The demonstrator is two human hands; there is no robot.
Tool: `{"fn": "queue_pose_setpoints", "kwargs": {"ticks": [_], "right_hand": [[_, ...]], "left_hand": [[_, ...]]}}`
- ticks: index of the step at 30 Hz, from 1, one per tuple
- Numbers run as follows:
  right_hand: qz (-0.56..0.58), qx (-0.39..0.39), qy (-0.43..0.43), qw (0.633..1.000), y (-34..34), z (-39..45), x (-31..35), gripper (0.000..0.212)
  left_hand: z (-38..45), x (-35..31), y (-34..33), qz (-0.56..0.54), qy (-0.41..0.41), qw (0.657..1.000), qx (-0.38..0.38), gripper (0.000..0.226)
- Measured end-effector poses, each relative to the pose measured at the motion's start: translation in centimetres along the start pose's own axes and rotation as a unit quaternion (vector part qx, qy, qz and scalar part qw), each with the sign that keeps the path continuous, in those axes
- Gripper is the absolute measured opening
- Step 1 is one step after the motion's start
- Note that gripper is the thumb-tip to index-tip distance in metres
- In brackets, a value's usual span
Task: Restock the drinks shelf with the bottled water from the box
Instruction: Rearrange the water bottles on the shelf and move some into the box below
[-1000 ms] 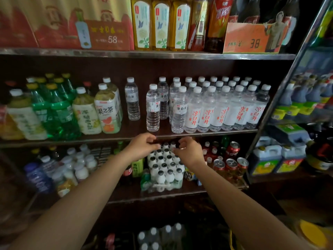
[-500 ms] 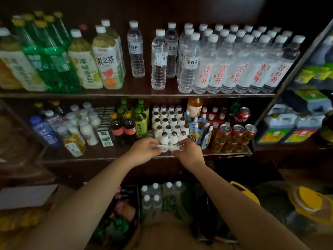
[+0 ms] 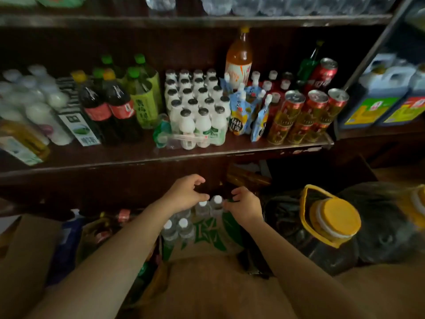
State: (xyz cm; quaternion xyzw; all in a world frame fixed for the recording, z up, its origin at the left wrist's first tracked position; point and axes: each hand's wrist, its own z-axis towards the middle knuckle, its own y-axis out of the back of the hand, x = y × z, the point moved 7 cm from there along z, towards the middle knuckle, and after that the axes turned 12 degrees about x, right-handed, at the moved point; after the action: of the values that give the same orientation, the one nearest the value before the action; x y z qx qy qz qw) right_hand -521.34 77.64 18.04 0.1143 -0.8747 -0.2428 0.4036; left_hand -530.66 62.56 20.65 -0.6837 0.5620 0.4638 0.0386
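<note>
A cardboard box (image 3: pixel 213 236) with green print stands on the floor below the shelves, holding several clear water bottles (image 3: pixel 184 226) with white caps. My left hand (image 3: pixel 186 192) hovers over the box's far bottles, fingers curled and apart, its thumb next to a cap. My right hand (image 3: pixel 245 204) is just right of the far caps, fingers bent, holding nothing I can see. The water shelf (image 3: pixel 207 19) runs along the top edge, only the bottle bases showing.
The lower shelf (image 3: pixel 161 157) carries cola bottles, green tea bottles, a pack of small white bottles (image 3: pixel 197 113), pouches and red cans (image 3: pixel 305 113). A big jug with a yellow lid (image 3: pixel 333 217) stands right of the box. Another carton (image 3: pixel 23 249) is at the left.
The view tilted down from the water shelf to the floor. Both hands dropped from the lower shelf's front edge to the box of bottles.
</note>
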Motion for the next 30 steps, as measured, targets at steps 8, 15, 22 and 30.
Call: {"fn": "queue_pose_setpoints", "kwargs": {"ticks": [8,15,22,30], "right_hand": [[0.039,-0.005,-0.012,0.999,-7.5,9.8,-12.6,0.041],[0.111,-0.009,-0.007,0.994,-13.3,19.8,-19.1,0.033],[0.144,0.009,0.031,0.989,-18.4,27.1,-21.0,0.074],[0.181,-0.036,0.052,0.981,-19.0,28.6,-21.6,0.049]], "left_hand": [[12.3,6.1,-5.7,0.113,-0.037,0.993,0.008,0.071],[21.6,10.2,-8.3,0.229,-0.055,0.972,0.012,0.086],[25.6,12.0,-11.1,0.339,-0.074,0.937,0.039,0.08],[25.0,11.5,-10.6,0.403,-0.091,0.911,-0.005,0.069]]}}
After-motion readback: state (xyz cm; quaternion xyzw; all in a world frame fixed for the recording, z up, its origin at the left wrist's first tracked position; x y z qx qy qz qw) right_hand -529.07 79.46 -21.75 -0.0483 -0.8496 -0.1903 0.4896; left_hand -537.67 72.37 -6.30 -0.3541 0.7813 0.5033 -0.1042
